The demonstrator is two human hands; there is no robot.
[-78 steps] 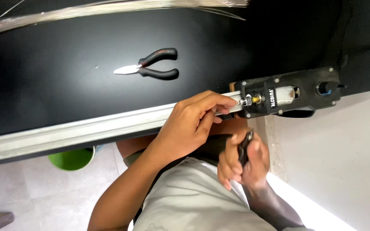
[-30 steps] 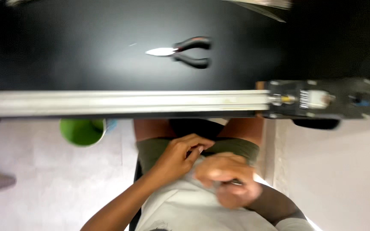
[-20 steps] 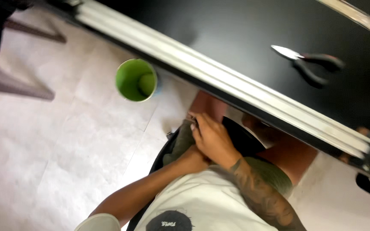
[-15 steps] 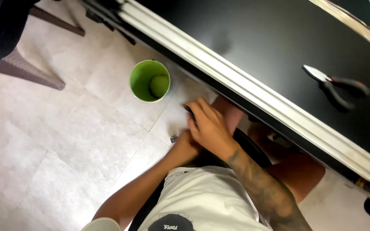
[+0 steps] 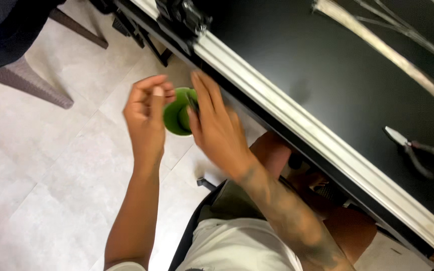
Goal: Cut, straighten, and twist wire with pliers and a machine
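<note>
Left hand [image 5: 146, 118] loosely curled, grasping nothing; right hand [image 5: 217, 128] pinches a thin dark piece, state unclear, above the upright green cup [image 5: 177, 113], mouth upward.

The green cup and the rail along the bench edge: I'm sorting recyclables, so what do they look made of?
The green cup looks like plastic: even, saturated colour, smooth matte wall. The rail looks like extruded aluminium: pale silver, long straight grooves, dull sheen. Neither is certain from this view.

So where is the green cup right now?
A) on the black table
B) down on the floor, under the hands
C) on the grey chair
B: the green cup shows between the left hand and right hand, with pale floor tiles around it.
</note>
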